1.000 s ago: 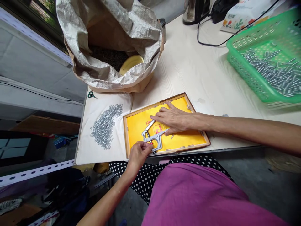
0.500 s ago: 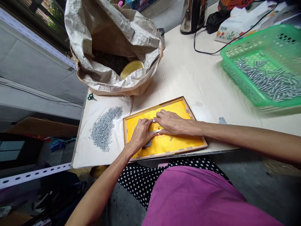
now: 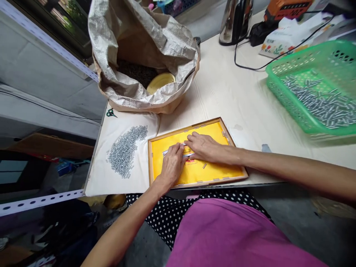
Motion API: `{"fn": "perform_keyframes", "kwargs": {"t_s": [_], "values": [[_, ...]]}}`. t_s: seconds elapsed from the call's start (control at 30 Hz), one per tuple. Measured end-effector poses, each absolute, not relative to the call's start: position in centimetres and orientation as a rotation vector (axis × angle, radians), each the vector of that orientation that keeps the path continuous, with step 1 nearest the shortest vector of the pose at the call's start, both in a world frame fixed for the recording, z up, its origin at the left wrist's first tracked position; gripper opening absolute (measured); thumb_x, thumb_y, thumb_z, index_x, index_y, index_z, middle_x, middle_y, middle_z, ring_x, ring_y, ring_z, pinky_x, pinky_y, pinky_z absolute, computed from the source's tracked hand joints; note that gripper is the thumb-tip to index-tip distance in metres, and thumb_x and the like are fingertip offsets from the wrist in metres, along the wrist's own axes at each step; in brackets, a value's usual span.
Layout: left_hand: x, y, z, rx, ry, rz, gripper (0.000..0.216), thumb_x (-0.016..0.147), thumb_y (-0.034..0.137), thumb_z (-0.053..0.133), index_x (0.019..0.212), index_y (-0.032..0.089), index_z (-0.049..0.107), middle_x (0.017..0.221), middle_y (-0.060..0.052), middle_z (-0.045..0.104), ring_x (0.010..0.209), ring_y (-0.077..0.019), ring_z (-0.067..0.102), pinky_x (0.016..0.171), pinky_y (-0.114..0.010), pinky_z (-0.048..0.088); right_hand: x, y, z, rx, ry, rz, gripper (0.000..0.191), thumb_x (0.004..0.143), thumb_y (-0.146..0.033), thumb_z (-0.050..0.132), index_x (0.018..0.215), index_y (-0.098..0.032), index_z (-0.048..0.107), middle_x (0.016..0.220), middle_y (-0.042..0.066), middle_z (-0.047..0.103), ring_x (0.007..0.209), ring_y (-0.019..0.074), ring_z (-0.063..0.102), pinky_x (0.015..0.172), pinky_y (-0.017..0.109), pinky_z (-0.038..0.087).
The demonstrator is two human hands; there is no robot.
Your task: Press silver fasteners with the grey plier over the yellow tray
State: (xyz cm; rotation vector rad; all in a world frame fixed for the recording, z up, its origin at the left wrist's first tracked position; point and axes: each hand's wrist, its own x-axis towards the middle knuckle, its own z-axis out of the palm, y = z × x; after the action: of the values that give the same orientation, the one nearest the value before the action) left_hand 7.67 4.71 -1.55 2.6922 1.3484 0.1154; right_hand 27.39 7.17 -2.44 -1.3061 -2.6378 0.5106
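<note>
A shallow wooden-rimmed tray (image 3: 185,129) with a yellow bottom lies at the table's front edge. Inside it, my left hand (image 3: 172,163) is closed, fingertips pinched at a small pale strip (image 3: 189,155). My right hand (image 3: 204,148) bends its fingers down onto the same spot from the other side, closed too. What the fingers grip is mostly hidden. Red and orange print shows on the yellow bottom between the hands. A small metal pin (image 3: 204,166) lies loose below my right hand. More small metal pieces sit along the tray's rim.
Left of the tray, a heap of small metal pins (image 3: 124,152) lies on white cloth, near green scissors (image 3: 111,113). Behind stands a large open sack (image 3: 178,48) with a yellow dish (image 3: 161,82) inside. A green basket (image 3: 289,105) of metal pins, a kettle (image 3: 236,22) and a black cable (image 3: 250,68) are right.
My left hand has shifted right, closer to my right hand, and now covers the dark item seen beside it. A pale strip end shows left of it. The view has shifted slightly.
</note>
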Motion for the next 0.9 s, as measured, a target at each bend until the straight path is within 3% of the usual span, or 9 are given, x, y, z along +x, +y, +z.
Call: {"fn": "perform_keyframes", "kwargs": {"t_s": [0.07,0.13,0.23,0.37,0.57,0.7,0.8,0.9], "values": [[8.1,3.2,-1.9,2.777,1.335,0.2,0.026,0.098,0.021,0.051,0.122,0.019,0.061,0.136,-0.013,0.059,0.127,-0.0292,0.052,0.105,-0.048,0.047,28.2,8.3,-2.3,-1.212,-2.698,0.497,0.044,0.088,-0.05,0.068,0.109,-0.011,0.065,0.106,0.015,0.064,0.097,0.0269,0.054,0.074,0.034,0.042],[8.7,1.8,-2.3,2.819,1.295,0.226,0.025,0.099,0.02,0.05,0.121,0.018,0.061,0.136,-0.013,0.06,0.128,-0.0293,0.051,0.106,-0.048,0.046,28.6,9.3,-2.4,-1.165,-2.722,0.468,0.032,0.096,-0.044,0.057,0.104,-0.014,0.067,0.101,0.013,0.065,0.092,0.0236,0.054,0.075,0.033,0.04],[9.4,0.5,-2.6,2.786,1.224,0.167,0.018,0.1,0.022,0.05,0.11,0.017,0.064,0.114,-0.01,0.068,0.108,-0.0244,0.059,0.093,-0.039,0.053,28.3,10.1,-3.0,-1.226,-2.69,0.265,0.02,0.099,-0.023,0.048,0.095,-0.016,0.067,0.096,0.011,0.066,0.089,0.0221,0.052,0.074,0.033,0.036],[9.0,0.3,-2.4,2.75,1.171,0.141,0.017,0.101,0.02,0.046,0.098,0.017,0.063,0.096,-0.006,0.067,0.094,-0.0208,0.058,0.083,-0.033,0.052,27.4,10.2,-3.4,-1.286,-2.652,0.119,0.021,0.098,-0.014,0.046,0.09,-0.015,0.066,0.094,0.012,0.067,0.087,0.023,0.05,0.071,0.033,0.033],[9.1,-0.7,-0.9,2.803,1.131,0.245,0.019,0.101,0.017,0.044,0.103,0.016,0.063,0.097,-0.006,0.067,0.093,-0.0208,0.057,0.083,-0.033,0.052,27.9,9.1,-2.2,-1.162,-2.541,0.112,0.024,0.1,-0.017,0.043,0.087,-0.017,0.063,0.09,0.01,0.065,0.085,0.0223,0.049,0.073,0.033,0.035],[9.9,-0.9,1.3,2.795,1.019,0.547,0.02,0.101,0.022,0.049,0.113,0.015,0.063,0.105,-0.008,0.068,0.1,-0.0199,0.059,0.09,-0.033,0.053,29.3,8.8,-2.6,-1.05,-2.312,0.269,0.03,0.105,-0.029,0.037,0.093,-0.016,0.06,0.09,0.01,0.061,0.084,0.0214,0.051,0.078,0.033,0.041],[7.4,1.9,2.5,2.666,1.28,0.835,0.018,0.101,0.025,0.05,0.106,0.018,0.066,0.101,-0.007,0.069,0.098,-0.0192,0.06,0.087,-0.033,0.053,30.5,9.3,-4.2,-1.006,-2.263,0.41,0.034,0.106,-0.037,0.034,0.093,-0.018,0.059,0.089,0.009,0.058,0.084,0.0214,0.053,0.079,0.035,0.043],[1.6,6.6,2.6,2.44,1.915,0.832,0.019,0.099,0.023,0.051,0.096,0.02,0.07,0.093,-0.007,0.069,0.09,-0.0219,0.059,0.082,-0.036,0.051,31.0,9.5,-5.6,-1.056,-2.295,0.458,0.038,0.105,-0.041,0.031,0.091,-0.019,0.059,0.089,0.009,0.06,0.085,0.0228,0.054,0.08,0.037,0.044]]}}
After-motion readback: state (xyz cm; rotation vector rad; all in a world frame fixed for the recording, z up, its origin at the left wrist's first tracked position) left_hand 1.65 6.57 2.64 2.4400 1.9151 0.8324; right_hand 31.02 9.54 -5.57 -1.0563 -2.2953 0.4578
